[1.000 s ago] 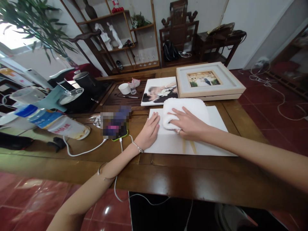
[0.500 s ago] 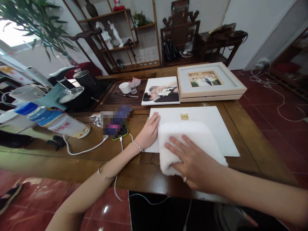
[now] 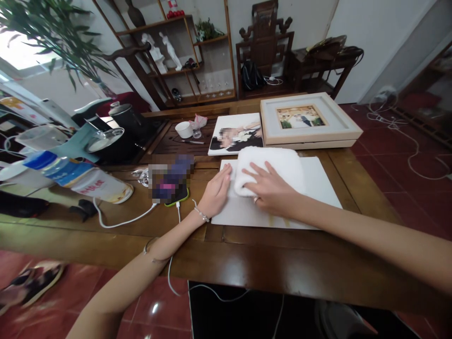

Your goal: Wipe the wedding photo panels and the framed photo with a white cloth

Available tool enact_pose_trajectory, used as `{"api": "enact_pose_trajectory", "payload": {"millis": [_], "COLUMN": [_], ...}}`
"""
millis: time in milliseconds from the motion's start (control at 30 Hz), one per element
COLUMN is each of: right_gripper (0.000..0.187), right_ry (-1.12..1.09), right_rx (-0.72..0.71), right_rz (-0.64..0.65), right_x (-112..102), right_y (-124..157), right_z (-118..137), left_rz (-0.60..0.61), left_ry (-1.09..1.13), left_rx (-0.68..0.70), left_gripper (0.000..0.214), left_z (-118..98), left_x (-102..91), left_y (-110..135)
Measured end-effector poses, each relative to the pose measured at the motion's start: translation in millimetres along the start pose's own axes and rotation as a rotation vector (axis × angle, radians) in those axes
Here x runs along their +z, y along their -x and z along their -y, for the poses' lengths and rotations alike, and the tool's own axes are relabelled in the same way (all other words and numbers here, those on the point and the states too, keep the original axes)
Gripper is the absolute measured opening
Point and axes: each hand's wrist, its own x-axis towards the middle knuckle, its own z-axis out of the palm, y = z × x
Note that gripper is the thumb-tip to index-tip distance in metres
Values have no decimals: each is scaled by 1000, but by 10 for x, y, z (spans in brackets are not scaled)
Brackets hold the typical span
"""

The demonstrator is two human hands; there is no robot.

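A flat white panel (image 3: pixel 318 193) lies on the wooden table (image 3: pixel 268 263). A folded white towel (image 3: pixel 278 165) rests on the panel's far left part. My right hand (image 3: pixel 270 190) lies flat on the towel, fingers spread, a ring on one finger. My left hand (image 3: pixel 217 190) presses flat on the panel's left edge, fingers stretched out, a bracelet at the wrist. Both hands sit side by side, nearly touching.
Behind the panel lie a photo print (image 3: pixel 236 134) and a framed picture (image 3: pixel 307 120). A phone (image 3: pixel 171 181) on a white cable sits to the left, with a lying bottle (image 3: pixel 76 176), a kettle (image 3: pixel 123 117) and a white cup (image 3: pixel 183 129). Shelves and a chair stand behind.
My right hand pulled the towel toward the table's near edge, then pushed it back to the panel's far left part. My left hand stayed on the panel's edge.
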Motion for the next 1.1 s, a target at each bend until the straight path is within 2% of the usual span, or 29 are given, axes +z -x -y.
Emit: {"api": "enact_pose_trajectory", "payload": {"millis": [133,267,400,500,600,700,767,933,1100], "right_gripper": [35,29,27,23,25,21,19,24,23], "right_ry": [-94,-219,-281,-299,-271,-274,-353,-571,-623], "right_rx": [-219,-353,-303,-160,-22,96,149,144,121], "right_rz": [78,146,179,201,162,117,86,-88,-55], "right_x": [6,-108,-301,-390,-391,-369,-372,-388,-361], "right_y": [141,409,601,600,500,335,192,-266,-709], "right_z": [319,619,726,587,322,79,-24,-130,-66], "left_rz": [-151,-178,-114,17,108,132,144,132,96], "left_ry": [136,209,86,-90,-212,-252,-254,-240,-259], "left_rx": [-54,-72,-9,74,138,166,178,234,268], "left_gripper": [56,53,49,44,41,40,39,37,30], "left_z": [-33,-19,-16,0,32,40,22,-37,-36], "left_x": [-35,-30,-15,12,46,58,46,11,9], "left_y": [-5,-1,0,7,21,30,28,10,-3]}}
